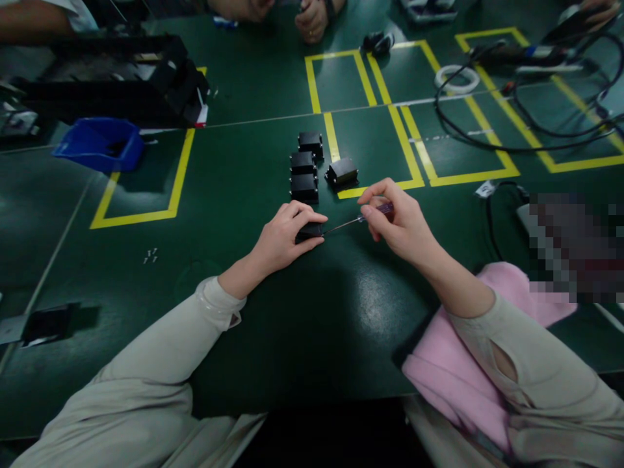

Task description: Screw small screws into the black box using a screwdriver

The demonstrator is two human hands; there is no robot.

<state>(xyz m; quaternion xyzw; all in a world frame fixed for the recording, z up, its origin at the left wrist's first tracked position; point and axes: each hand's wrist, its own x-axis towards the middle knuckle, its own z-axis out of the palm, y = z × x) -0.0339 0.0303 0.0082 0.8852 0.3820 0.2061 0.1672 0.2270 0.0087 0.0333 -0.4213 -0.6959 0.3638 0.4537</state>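
Observation:
My left hand (285, 237) grips a small black box (311, 230) on the green table, thumb and fingers closed around its sides. In my right hand (397, 218) is a screwdriver (373, 213), held by its dark handle in a pinch. The thin metal shaft points left, and its tip meets the right end of the held box. Just beyond my hands stand several similar black boxes with small screws at their sides. One black box (342, 171) sits apart, a little to the right of the black box (304, 186) nearest in the row.
Loose screws (151, 255) lie at left, below a blue bin (100, 144) and a black tray (117, 78). At right are a pink cloth (453, 377), black cables (487, 140) and a white ring (457, 78). A co-worker's hand (312, 21) rests across the table.

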